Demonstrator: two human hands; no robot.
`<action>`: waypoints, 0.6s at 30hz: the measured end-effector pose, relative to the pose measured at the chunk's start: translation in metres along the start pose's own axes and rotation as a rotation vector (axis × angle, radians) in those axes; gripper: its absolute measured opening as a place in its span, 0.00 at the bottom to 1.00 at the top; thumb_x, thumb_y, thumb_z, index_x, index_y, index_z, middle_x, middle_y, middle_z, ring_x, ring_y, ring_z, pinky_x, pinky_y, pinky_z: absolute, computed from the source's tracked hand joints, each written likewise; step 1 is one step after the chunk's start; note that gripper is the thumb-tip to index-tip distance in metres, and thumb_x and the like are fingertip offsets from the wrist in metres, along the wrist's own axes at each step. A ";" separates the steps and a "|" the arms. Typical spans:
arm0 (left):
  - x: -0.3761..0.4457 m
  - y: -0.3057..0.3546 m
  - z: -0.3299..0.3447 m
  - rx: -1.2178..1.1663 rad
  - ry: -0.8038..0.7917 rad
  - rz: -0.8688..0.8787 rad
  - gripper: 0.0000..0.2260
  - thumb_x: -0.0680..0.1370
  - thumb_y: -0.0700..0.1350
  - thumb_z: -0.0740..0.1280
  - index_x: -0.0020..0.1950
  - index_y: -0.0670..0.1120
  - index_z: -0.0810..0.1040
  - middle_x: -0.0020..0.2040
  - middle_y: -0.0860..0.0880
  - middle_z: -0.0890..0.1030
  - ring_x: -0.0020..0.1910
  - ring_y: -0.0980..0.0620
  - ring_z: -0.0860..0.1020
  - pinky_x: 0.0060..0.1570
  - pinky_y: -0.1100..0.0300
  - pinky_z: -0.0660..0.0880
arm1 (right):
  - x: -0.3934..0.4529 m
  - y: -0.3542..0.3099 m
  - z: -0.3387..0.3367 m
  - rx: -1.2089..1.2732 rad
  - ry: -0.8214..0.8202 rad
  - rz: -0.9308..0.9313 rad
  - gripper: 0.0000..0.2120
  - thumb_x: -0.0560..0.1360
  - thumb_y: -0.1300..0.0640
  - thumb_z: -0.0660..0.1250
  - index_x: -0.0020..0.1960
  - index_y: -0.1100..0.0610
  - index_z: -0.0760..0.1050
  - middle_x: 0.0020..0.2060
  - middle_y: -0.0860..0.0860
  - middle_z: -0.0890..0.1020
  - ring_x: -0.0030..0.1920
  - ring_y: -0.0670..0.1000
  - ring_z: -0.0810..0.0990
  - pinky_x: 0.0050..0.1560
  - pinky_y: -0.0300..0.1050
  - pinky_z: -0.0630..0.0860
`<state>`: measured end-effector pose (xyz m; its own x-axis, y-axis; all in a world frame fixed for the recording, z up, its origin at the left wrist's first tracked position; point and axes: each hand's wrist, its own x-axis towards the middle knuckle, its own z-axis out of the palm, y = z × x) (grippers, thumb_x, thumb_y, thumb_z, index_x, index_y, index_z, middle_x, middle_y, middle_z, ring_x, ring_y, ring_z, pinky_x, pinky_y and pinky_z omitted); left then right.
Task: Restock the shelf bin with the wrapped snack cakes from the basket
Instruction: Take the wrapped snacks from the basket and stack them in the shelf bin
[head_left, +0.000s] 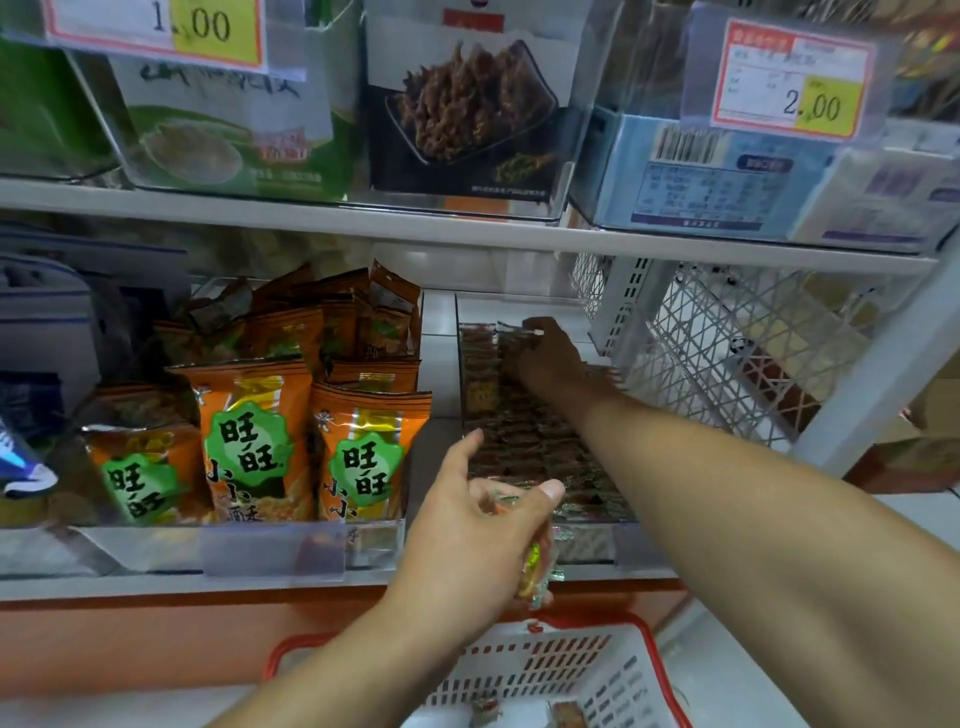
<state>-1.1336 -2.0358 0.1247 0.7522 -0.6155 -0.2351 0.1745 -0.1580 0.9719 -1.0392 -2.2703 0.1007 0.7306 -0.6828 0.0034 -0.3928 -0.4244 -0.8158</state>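
A clear shelf bin on the middle shelf holds several rows of wrapped snack cakes. My right hand reaches deep into the bin, fingers curled on a wrapped cake at the back row. My left hand hovers before the bin's front edge and grips a few wrapped snack cakes in clear and green-yellow wrappers. Below, a white basket with a red rim holds two loose cakes.
Orange snack bags fill the clear bin to the left. A white wire rack stands right of the cake bin. The upper shelf carries clear bins with price tags. An orange shelf base runs below.
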 end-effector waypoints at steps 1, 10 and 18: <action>0.000 0.000 0.000 -0.008 -0.006 -0.009 0.41 0.77 0.54 0.74 0.82 0.63 0.51 0.43 0.54 0.86 0.44 0.53 0.86 0.54 0.41 0.81 | -0.001 0.000 0.002 -0.054 -0.004 -0.033 0.23 0.77 0.59 0.69 0.71 0.53 0.70 0.63 0.55 0.79 0.62 0.56 0.78 0.64 0.50 0.74; 0.000 -0.002 -0.003 -0.010 -0.026 -0.046 0.38 0.77 0.54 0.75 0.80 0.62 0.56 0.41 0.51 0.86 0.40 0.49 0.86 0.51 0.36 0.82 | -0.006 0.006 0.009 -0.233 0.078 -0.238 0.21 0.79 0.63 0.66 0.71 0.58 0.73 0.66 0.60 0.78 0.67 0.60 0.75 0.67 0.47 0.69; -0.002 -0.003 -0.007 -0.039 -0.022 -0.038 0.33 0.76 0.54 0.75 0.76 0.60 0.62 0.42 0.50 0.86 0.43 0.45 0.86 0.52 0.34 0.81 | -0.010 0.014 0.007 -0.221 0.180 -0.293 0.15 0.81 0.60 0.63 0.65 0.54 0.79 0.60 0.55 0.81 0.61 0.54 0.79 0.60 0.41 0.70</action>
<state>-1.1312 -2.0291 0.1222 0.7305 -0.6266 -0.2716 0.2277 -0.1515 0.9619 -1.0483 -2.2657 0.0852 0.7277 -0.5989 0.3344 -0.3075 -0.7206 -0.6214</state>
